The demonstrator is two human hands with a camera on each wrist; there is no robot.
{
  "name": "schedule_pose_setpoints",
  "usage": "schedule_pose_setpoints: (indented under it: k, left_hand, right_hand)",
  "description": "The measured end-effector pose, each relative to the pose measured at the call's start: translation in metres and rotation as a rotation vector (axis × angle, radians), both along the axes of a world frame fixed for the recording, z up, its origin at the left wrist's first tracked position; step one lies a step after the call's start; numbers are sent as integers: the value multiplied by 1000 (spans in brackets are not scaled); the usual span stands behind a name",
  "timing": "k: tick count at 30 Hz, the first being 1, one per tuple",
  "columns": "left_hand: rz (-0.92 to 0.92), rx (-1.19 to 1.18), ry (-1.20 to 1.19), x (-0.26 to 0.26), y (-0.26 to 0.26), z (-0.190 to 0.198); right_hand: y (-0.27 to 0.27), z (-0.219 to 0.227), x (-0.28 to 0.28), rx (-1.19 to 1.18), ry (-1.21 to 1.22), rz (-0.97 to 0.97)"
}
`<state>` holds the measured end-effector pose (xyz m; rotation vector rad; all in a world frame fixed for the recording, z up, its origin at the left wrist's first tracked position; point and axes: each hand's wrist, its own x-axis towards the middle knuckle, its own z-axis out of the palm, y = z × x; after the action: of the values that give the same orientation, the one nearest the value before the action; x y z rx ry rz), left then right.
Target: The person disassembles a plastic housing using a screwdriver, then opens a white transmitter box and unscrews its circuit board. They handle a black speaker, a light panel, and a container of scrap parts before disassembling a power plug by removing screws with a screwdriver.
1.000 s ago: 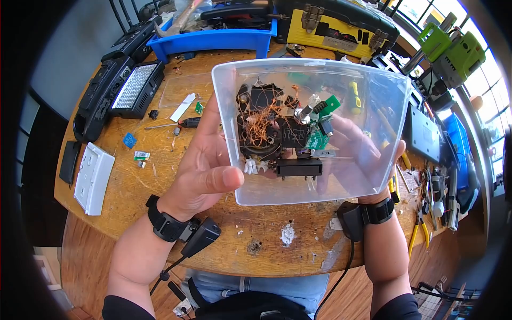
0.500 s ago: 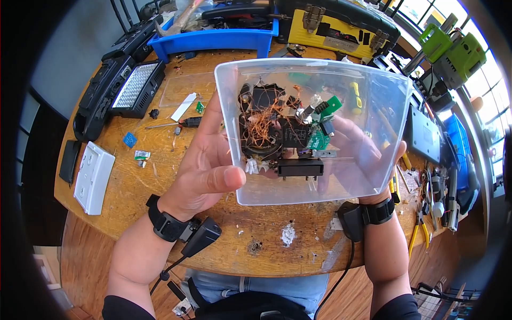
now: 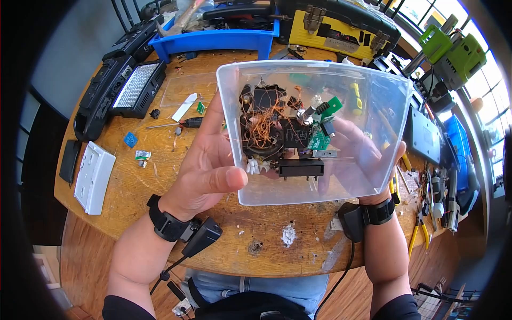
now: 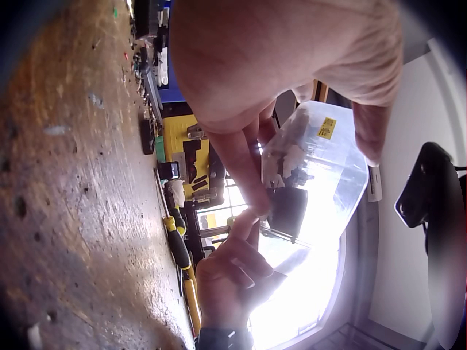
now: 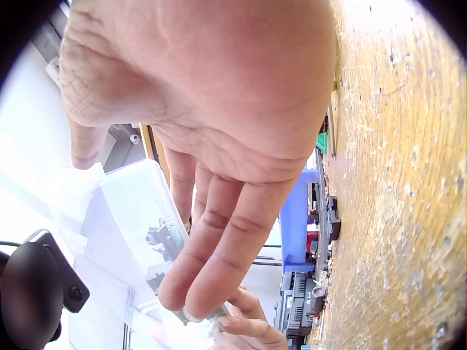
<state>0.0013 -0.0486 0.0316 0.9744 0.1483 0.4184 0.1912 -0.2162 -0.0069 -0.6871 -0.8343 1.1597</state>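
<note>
A clear plastic bin (image 3: pixel 352 186), tilted so its inside faces the head camera, is held above the table by both hands. My left hand (image 3: pixel 200 170) grips its left side, thumb at the rim and fingers behind. My right hand (image 3: pixel 368 154) supports the right side and underside, its fingers showing through the plastic. Inside lie tangled copper wire (image 3: pixel 261 128), a green circuit board (image 3: pixel 320 140), a black rectangular part (image 3: pixel 301 168) and other dark components. In the left wrist view the bin (image 4: pixel 328 164) hangs off the tabletop, and the right wrist view shows fingers (image 5: pixel 219 255) under the bin.
A blue tray (image 3: pixel 213 42) and a yellow-black toolbox (image 3: pixel 330 34) stand at the back. An LED panel (image 3: pixel 136 88) and white plastic housing (image 3: pixel 94 178) lie left, near a screwdriver (image 3: pixel 191 122). Pliers (image 3: pixel 418 229) and other tools lie right, below a green drill (image 3: pixel 453 53).
The bin's left side has shifted very slightly to the right, with the left hand moving along. Both hands keep their hold.
</note>
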Motion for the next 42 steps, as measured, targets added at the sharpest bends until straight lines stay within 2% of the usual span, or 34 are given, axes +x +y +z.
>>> schedule_pose_setpoints:
  k: [11, 13, 16, 26, 34, 42]
  left_hand:
    - [4, 3, -3, 2, 0, 0]
    - [54, -19, -36, 5, -4, 0]
    - [1, -20, -8, 0, 0, 0]
    - [11, -13, -44, 2, 0, 0]
    - [13, -5, -57, 1, 2, -1]
    - [14, 3, -70, 0, 3, -3]
  right_hand:
    - [0, 1, -1, 0, -6, -7]
    - [1, 1, -1, 8, -2, 5]
    - [1, 1, -1, 21, 4, 7]
    - [0, 2, -1, 9, -29, -9]
    - [3, 1, -2, 99, 63, 39]
    - [6, 6, -2, 91, 18, -3]
